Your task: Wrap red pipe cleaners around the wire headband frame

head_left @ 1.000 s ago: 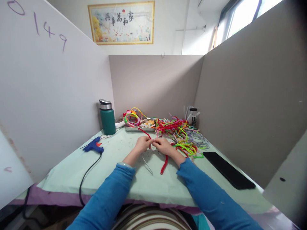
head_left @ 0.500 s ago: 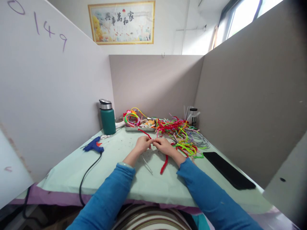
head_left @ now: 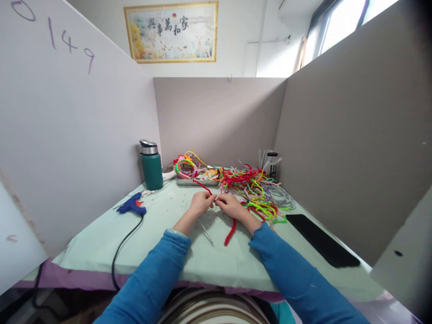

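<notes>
“Head view, please: where is the red fuzzy strand [head_left: 203, 186], and what could spoil things?”

“It juts toward ten o'clock from where the fingertips meet, past the left hand [head_left: 201, 203]. Its far tip overlaps the metal tray [head_left: 184, 182] in view; I can't tell whether they touch. If they do, a tug might snag it.”

“And at five o'clock?”

“Another red length [head_left: 230, 232] hangs below the right hand [head_left: 230, 205]. The hand hides whether it's the same piece. If it is, I'd worry about that wrist dragging it.”

“How are the hands set?”

“Both are drawn down to a tight fingertip pinch, tips almost meeting above the desk [head_left: 229, 270]. The left grips the red strand; the right seems to nip a tiny pale bit [head_left: 216, 198] at the join. Such a small hold could slip if either side pulled harder, or if the fuzz turned between the fingers.”

“Anything else nearby?”

“A thin pale wire [head_left: 207, 235] lies between six and seven o'clock, easily brushed aside. The tangled heap [head_left: 243, 177] at two o'clock might hook a loose end. At nine o'clock there's a blue glue gun [head_left: 131, 204]; its cord [head_left: 126, 240] runs near the left sleeve [head_left: 151, 261], so a careless elbow could pull it.”
</notes>
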Demonstrator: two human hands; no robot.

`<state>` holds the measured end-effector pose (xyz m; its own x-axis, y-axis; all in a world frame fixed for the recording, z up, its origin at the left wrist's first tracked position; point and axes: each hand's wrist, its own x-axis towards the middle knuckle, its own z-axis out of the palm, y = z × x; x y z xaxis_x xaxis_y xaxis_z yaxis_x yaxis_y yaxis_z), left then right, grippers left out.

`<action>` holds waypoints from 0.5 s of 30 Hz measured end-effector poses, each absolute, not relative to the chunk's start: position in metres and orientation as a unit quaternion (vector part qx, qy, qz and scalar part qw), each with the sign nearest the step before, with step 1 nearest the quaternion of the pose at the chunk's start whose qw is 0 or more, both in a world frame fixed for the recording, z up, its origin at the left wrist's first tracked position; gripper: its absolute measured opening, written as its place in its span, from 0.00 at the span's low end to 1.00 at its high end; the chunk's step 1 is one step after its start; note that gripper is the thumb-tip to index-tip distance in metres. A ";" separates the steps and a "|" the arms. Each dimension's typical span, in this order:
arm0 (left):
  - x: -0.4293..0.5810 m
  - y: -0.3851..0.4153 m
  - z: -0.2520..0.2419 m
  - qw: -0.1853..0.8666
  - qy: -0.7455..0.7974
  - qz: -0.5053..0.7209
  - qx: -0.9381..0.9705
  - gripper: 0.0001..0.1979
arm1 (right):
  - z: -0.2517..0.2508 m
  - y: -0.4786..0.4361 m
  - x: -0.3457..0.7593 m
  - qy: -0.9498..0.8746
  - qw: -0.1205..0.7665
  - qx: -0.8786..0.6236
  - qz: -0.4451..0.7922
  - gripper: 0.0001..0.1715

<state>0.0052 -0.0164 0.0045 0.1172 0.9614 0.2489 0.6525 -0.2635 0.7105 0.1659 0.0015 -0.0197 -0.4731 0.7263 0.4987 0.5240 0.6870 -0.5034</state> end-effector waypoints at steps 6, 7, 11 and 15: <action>0.005 -0.016 0.005 0.208 0.575 0.348 0.711 0.20 | -0.020 0.002 0.165 -0.843 0.355 -0.378 0.143 0.14; 0.005 -0.016 0.005 0.209 0.575 0.347 0.711 0.20 | -0.020 0.001 0.165 -0.843 0.355 -0.379 0.143 0.14; 0.005 -0.016 0.005 0.209 0.578 0.342 0.711 0.19 | -0.020 0.001 0.165 -0.845 0.352 -0.376 0.144 0.14; 0.005 -0.016 0.005 0.202 0.582 0.345 0.709 0.19 | -0.020 0.002 0.165 -0.844 0.350 -0.379 0.148 0.14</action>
